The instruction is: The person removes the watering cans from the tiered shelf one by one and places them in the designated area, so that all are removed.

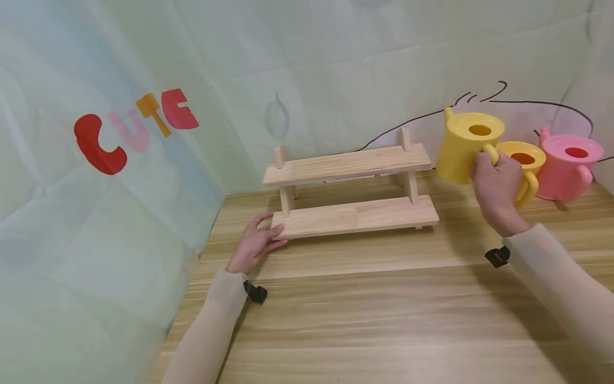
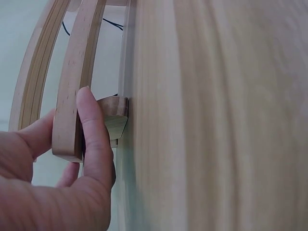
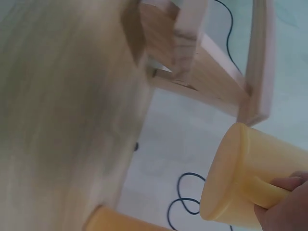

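A light wooden two-tier shelf (image 1: 355, 216) stands on the table by the back wall. At the left end of its lower board (image 2: 70, 115), my left hand (image 1: 256, 242) grips the wood, thumb on one face and fingers on the other. My right hand (image 1: 499, 186) holds a light yellow watering can (image 1: 462, 146) by its handle, raised off the table to the right of the shelf. The can is upright, its round top opening and short spout showing. In the right wrist view its flat base (image 3: 224, 173) hangs near the shelf's end.
Behind my right hand stands a darker yellow watering can (image 1: 527, 186), partly hidden. A pink watering can (image 1: 566, 170) is beside it at the far right. The wood-grain table (image 1: 355, 320) meets a printed cloth backdrop (image 1: 316, 80) at the back and left.
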Available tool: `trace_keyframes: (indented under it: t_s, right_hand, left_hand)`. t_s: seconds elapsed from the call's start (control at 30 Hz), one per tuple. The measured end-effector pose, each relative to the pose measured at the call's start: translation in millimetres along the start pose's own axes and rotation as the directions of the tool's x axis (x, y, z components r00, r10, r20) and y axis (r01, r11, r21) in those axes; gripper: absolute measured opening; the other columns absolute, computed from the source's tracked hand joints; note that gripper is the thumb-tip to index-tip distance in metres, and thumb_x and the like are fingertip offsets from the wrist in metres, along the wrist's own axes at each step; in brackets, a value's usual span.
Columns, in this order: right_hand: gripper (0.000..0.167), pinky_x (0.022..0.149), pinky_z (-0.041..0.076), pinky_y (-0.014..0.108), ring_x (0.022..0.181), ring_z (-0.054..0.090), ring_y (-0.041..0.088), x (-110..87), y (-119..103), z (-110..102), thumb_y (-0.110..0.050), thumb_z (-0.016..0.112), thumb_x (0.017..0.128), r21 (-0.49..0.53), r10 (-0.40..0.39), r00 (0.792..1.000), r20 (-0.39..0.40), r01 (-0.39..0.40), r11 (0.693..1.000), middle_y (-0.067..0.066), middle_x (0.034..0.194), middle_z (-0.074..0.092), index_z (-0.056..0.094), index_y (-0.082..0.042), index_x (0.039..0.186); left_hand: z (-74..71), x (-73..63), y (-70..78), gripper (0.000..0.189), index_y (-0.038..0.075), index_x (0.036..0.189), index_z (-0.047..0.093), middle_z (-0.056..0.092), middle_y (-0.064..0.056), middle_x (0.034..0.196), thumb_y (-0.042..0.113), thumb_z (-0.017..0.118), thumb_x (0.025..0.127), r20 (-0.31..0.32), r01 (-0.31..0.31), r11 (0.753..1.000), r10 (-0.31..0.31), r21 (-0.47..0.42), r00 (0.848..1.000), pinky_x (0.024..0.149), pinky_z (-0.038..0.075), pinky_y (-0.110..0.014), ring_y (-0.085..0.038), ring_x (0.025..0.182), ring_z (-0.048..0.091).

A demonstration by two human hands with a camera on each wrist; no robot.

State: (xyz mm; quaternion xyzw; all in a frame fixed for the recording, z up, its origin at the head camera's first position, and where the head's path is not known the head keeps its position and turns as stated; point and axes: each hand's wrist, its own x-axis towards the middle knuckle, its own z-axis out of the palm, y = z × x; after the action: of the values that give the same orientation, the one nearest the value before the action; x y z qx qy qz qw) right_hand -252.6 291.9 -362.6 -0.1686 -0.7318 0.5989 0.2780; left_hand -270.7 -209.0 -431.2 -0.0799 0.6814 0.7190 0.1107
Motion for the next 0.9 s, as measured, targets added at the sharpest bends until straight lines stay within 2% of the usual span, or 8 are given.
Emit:
trace_keyframes:
  t_s: [0.2, 0.43, 0.57, 0.9]
  right_hand:
    - [0.047, 0.040, 0.031, 0.019, 0.045, 0.040, 0.003, 2.6, 25, 6, -0.024, 0.053, 0.105, -0.006, 0.010, 1.000, -0.006, -0.010, 1.000, -0.018, 0.048, 0.046, 0.051, -0.023, 0.058]
    - [0.047, 0.040, 0.030, 0.018, 0.044, 0.039, 0.002, 5.3, 41, 9, -0.022, 0.053, 0.103, -0.019, 0.057, 0.998, -0.007, -0.057, 0.998, -0.020, 0.046, 0.046, 0.051, -0.024, 0.056]
    - [0.044, 0.040, 0.029, 0.019, 0.045, 0.038, 0.003, 7.5, 46, 10, -0.022, 0.053, 0.101, -0.046, 0.106, 0.994, -0.011, -0.106, 0.993, -0.020, 0.046, 0.044, 0.050, -0.023, 0.057]
    - [0.044, 0.041, 0.029, 0.018, 0.046, 0.038, 0.002, 11.4, 49, 11, -0.025, 0.052, 0.102, -0.087, 0.146, 0.989, 0.020, -0.144, 0.986, -0.020, 0.046, 0.044, 0.049, -0.023, 0.058]
  left_hand:
    - [0.5, 0.2, -1.3, 0.070, 0.009, 0.170, 0.029, 0.054, -0.019, 0.139, 0.000, 0.062, 0.109, 0.006, 0.002, 1.000, -0.002, 0.001, 1.000, 0.085, 0.071, -0.026, -0.014, 0.095, 0.074]
    - [1.1, 1.5, -1.0, 0.068, 0.009, 0.169, 0.030, 0.055, -0.018, 0.137, -0.001, 0.061, 0.109, 0.004, 0.000, 1.000, 0.000, -0.005, 1.000, 0.083, 0.072, -0.027, -0.014, 0.092, 0.075]
    - [1.0, 1.9, -0.6, 0.068, 0.010, 0.169, 0.030, 0.056, -0.015, 0.134, -0.001, 0.061, 0.109, 0.007, 0.003, 1.000, -0.003, -0.006, 1.000, 0.083, 0.072, -0.026, -0.013, 0.092, 0.075]
    - [1.0, -0.2, 0.7, 0.069, 0.009, 0.169, 0.029, 0.056, -0.015, 0.133, -0.001, 0.062, 0.109, 0.015, -0.003, 1.000, 0.003, -0.009, 1.000, 0.083, 0.071, -0.024, -0.013, 0.093, 0.074]
